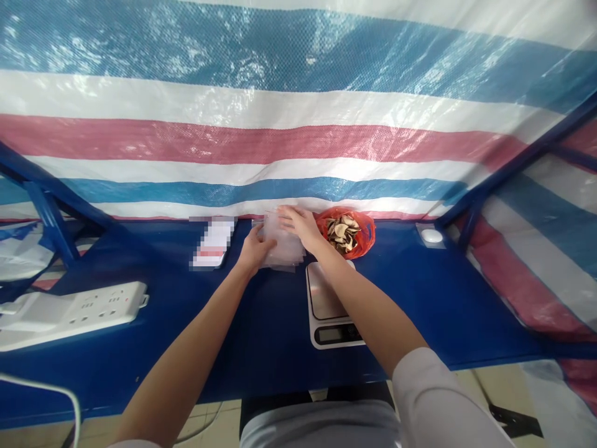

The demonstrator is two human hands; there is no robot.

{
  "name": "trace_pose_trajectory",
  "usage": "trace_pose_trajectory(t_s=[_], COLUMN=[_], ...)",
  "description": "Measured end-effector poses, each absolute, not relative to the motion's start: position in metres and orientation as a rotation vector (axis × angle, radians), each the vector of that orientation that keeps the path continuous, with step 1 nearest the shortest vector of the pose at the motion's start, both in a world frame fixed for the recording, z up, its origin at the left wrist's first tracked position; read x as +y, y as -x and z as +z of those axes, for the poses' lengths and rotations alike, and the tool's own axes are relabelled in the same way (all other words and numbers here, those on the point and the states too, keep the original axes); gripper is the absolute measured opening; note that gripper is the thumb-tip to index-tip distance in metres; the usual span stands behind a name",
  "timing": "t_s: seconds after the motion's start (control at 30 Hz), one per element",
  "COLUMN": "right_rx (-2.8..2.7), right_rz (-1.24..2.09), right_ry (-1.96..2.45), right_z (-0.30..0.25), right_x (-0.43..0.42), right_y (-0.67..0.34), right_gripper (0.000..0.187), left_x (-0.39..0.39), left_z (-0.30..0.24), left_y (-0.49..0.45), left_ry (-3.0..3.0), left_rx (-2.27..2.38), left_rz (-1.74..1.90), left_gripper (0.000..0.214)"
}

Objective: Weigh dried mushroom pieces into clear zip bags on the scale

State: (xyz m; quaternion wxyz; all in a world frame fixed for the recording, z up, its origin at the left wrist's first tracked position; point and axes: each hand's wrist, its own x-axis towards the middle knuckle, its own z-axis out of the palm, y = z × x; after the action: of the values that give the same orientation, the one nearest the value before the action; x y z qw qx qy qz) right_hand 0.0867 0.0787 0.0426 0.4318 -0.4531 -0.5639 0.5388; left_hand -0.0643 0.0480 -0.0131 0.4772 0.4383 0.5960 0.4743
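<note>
A loose stack of clear plastic bags [284, 249] sits near the back edge of the blue table, between both hands. My left hand [254, 250] grips the stack's left side, its thumb lying over the top. My right hand [301, 227] rests over the upper right of the bags with its fingers stretched out. Just to its right is a red plastic bag [368, 233], its mouth open around dried, sliced mushroom-like pieces [344, 234]. Below the right hand stands a white kitchen scale [321, 298], partly covered by my right forearm.
A phone [214, 242], blurred out, lies left of the bags. Nearer on the left is a white power strip [100, 308] with a plug in it and a cable [56, 389]. A small white oval object [431, 236] lies far right. A striped tarp [280, 143] hangs behind the table [429, 298].
</note>
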Motion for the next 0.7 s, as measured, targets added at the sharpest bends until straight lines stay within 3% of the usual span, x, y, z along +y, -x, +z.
trace_pose_trajectory(t_s=[0.17, 0.27, 0.4, 0.7], right_rx=[-2.128, -2.445, -2.599, -2.667], right_rz=[0.606, 0.362, 0.229, 0.253], right_ry=[1.390, 1.464, 1.472, 1.461], right_z=[0.038, 0.028, 0.017, 0.019], right_x=[0.061, 0.052, 0.052, 0.059], right_y=[-0.100, -0.100, -0.096, -0.087], right_gripper=[0.030, 0.030, 0.031, 0.035], left_x=[0.043, 0.041, 0.045, 0.066], left_z=[-0.015, -0.016, -0.019, -0.007], left_y=[0.066, 0.067, 0.075, 0.071], left_ry=[-1.479, -1.808, -1.895, -1.258], left_rx=[1.752, 1.924, 2.014, 1.703], left_rz=[1.133, 1.092, 1.117, 1.236], left_gripper=[0.082, 0.078, 0.069, 0.065])
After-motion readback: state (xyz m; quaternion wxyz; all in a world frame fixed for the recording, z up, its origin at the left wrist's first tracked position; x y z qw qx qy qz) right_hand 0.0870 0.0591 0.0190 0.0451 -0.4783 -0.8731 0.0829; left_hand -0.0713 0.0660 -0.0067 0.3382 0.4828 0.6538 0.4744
